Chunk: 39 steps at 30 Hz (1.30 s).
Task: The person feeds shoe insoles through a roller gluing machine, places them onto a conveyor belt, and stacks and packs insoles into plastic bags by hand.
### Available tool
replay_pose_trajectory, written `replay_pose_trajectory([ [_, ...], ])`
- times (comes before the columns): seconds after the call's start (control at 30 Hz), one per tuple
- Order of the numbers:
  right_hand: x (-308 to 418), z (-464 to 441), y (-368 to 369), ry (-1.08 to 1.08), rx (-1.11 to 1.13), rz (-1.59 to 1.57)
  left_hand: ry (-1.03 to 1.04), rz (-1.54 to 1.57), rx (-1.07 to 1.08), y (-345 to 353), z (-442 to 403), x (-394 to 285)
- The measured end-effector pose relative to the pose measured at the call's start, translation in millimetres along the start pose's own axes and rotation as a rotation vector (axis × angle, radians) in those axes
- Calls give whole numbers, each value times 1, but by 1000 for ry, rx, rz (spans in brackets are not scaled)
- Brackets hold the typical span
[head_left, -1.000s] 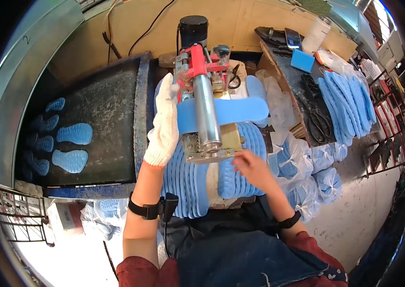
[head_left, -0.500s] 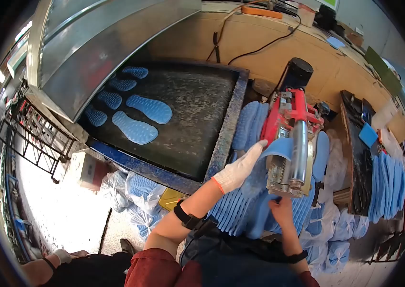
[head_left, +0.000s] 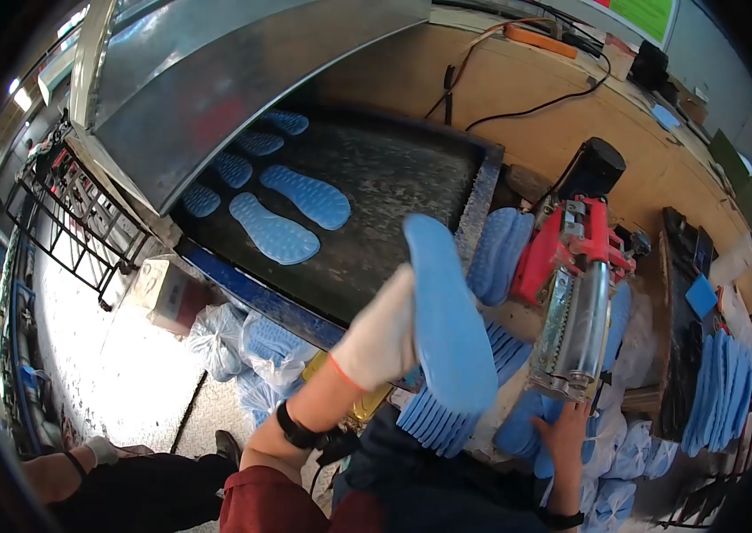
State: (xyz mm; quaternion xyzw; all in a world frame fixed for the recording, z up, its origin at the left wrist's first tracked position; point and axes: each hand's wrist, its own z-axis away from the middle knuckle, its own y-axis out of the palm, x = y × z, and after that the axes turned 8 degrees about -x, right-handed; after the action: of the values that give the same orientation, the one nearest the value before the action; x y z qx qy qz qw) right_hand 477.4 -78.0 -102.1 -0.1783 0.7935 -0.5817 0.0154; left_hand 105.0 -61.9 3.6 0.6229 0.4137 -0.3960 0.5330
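Left hand: the gloved left hand (head_left: 383,330) grips a blue insole (head_left: 451,324) by its edge; the fingers are mostly hidden behind it.
Held insole: raised in front of the body, tilted, its broad end down, between the black bed and the red roller machine (head_left: 564,244).
Right hand: the bare right hand (head_left: 562,437) is just below the metal roller (head_left: 585,330), its fingers spread and the thumb apart; contact with the blue insoles (head_left: 518,428) beside it cannot be told.
Insole row: a packed row (head_left: 447,428) stands below the held insole, partly covered by it.
Black bed: six textured insoles (head_left: 275,233) lie on the black bed (head_left: 385,191), near or partly under the metal hood (head_left: 216,107).
Right tabletop: a blue stack (head_left: 720,382) rests at the near end of the dark tabletop (head_left: 673,355).
Lower left: another person's gloved hand (head_left: 102,450) shows near the floor.
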Motion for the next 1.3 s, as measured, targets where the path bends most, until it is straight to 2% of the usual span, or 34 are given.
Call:
replay_pose_trajectory([
  [0.03, 1, 0, -2, -1, 4, -3, 184, -279, -119, -13, -11, -8],
  [0.07, 1, 0, -4, 8, 22, -52, 282, -316, -258, -31, -27, -11],
  [0.13, -5, 0, -2, 21, 35, -98, -56, 845, -449, -93, -78, -11],
  [0.17, -11, 3, 2, 38, 50, -119, -60, 847, -442, -121, -96, -10],
  [0.23, -19, 2, 2, 67, 57, -132, 121, -649, -882, -176, -128, -8],
  [0.3, -24, -1, -6, 6, 38, -138, 173, -447, -920, -257, -176, 8],
  [0.33, -25, -2, -11, 20, 35, -124, 92, 500, -717, -293, -196, 17],
  [0.37, -26, -4, -16, 144, 58, -92, -25, 134, -803, -302, -195, 13],
  [0.4, -28, -4, -21, 268, 81, -64, -77, -545, -820, -286, -187, -2],
  [0.43, -30, -2, -24, 296, 3, -45, -166, -1227, -854, -269, -178, -19],
  [0.5, -43, 1, -35, 354, -36, -102, -20, -1573, -915, -260, -165, -29],
  [0.53, -52, 2, -40, 401, -75, -162, 43, -1646, -903, -256, -161, -34],
  [0.57, -61, 1, -44, 350, -125, -198, 104, -1362, -866, -293, -165, -27],
  [0.6, -69, -4, -45, 374, -170, -271, 237, -878, -652, -309, -163, -24],
  [0.63, -76, -9, -46, 406, -221, -335, 265, -374, -431, -324, -160, -22],
  [0.7, -74, -26, -55, 514, -213, -170, 311, 207, -274, -220, -126, -42],
  [0.73, -61, -40, -65, 360, -293, -223, 290, 71, -510, -150, -106, -46],
  [0.77, -56, -54, -67, 155, -420, -191, 309, 14, -366, -125, -95, -30],
  [0.8, -56, -65, -65, 73, -465, -244, 341, -48, -225, -106, -86, -21],
  [0.87, -45, -82, -73, -35, -476, -162, 219, 16, -451, -11, -60, -15],
  [0.97, -32, -95, -74, -75, -474, -135, 226, 48, -295, 65, -39, 9],
  [1.03, -23, -99, -77, -227, -530, -179, 221, 110, -182, 98, -40, 19],
  [1.17, -12, -86, -79, -185, -530, -384, 220, 106, -44, 141, -69, 22],
  [1.23, -19, -71, -65, 86, -559, -710, 256, 69, -41, 146, -88, 32],
  [1.27, -26, -60, -52, 101, -557, -708, 242, 69, -35, 146, -94, 36],
  [1.3, -35, -47, -36, 286, -563, -820, 254, 2, -56, 144, -99, 40],
])
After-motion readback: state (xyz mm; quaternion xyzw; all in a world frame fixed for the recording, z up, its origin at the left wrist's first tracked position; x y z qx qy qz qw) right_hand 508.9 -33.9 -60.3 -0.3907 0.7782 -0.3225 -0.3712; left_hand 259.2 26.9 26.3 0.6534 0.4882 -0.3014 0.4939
